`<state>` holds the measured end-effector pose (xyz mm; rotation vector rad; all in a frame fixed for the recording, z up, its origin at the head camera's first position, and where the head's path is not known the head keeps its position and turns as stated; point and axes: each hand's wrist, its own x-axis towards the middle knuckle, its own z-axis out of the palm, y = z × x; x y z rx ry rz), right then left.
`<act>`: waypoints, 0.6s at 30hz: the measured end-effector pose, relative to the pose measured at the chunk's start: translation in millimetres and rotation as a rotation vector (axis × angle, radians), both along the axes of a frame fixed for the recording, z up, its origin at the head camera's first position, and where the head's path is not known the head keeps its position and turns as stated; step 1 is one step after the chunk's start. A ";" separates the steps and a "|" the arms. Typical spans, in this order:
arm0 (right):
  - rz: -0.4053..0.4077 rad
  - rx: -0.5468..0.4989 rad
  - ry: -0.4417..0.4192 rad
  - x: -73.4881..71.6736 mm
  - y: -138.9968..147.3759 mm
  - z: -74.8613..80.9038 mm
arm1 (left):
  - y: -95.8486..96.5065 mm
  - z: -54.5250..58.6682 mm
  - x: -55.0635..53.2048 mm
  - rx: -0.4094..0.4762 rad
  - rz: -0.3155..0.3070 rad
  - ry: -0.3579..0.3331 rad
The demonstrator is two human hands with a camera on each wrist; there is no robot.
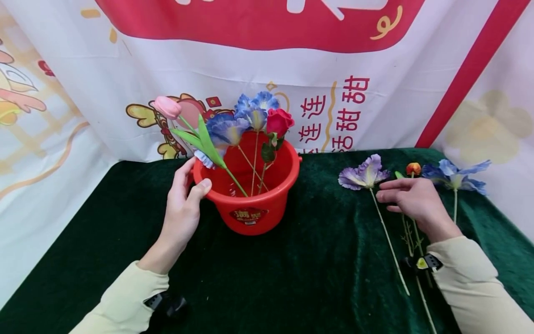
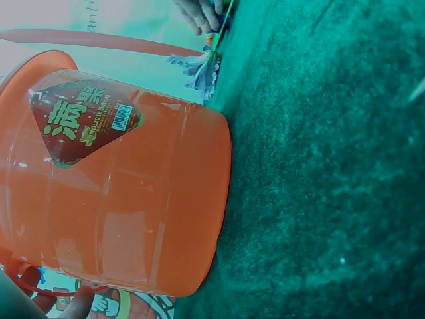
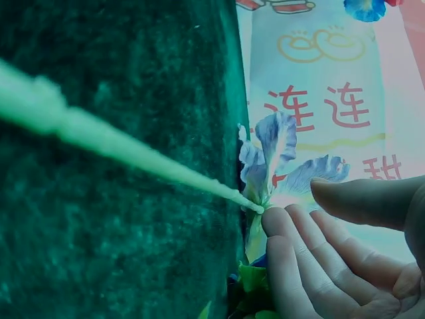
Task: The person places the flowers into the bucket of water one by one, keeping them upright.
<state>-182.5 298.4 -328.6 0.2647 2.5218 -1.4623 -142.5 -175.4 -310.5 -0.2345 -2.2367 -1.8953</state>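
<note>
My left hand (image 1: 183,199) holds the left side of a red plastic bucket (image 1: 258,215), its thumb over the rim. In the left wrist view the bucket's labelled wall (image 2: 153,199) fills the left half. Inside lean a pink tulip (image 1: 168,107), blue irises (image 1: 227,130) and a red rose (image 1: 279,121). My right hand (image 1: 410,199) hovers with fingers extended beside a purple iris (image 1: 365,174) lying on the cloth. In the right wrist view, the fingertips (image 3: 273,219) are right by the top of that iris's stem (image 3: 153,159), thumb apart from them.
Right of the right hand lie an orange flower (image 1: 413,169) and another blue iris (image 1: 456,176), stems toward the front. A dark green velvet cloth (image 1: 292,287) covers the table. A white printed banner (image 1: 233,65) hangs close behind the bucket.
</note>
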 end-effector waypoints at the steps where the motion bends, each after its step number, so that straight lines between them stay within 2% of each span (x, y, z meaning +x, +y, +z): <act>1: 0.002 0.016 -0.001 -0.1 0.0 -0.5 | 0.0 0.1 0.0 0.001 0.000 -0.002; 8: 0.004 0.107 -0.015 -2.9 -0.1 -2.9 | 0.3 0.4 0.0 0.000 -0.001 0.002; 12: 0.031 0.164 -0.038 -5.1 -0.7 -6.1 | 0.2 0.5 0.1 0.000 0.002 0.000; 18: 0.045 0.168 -0.070 -6.8 -4.8 -7.4 | 0.4 0.6 0.1 -0.001 0.002 -0.003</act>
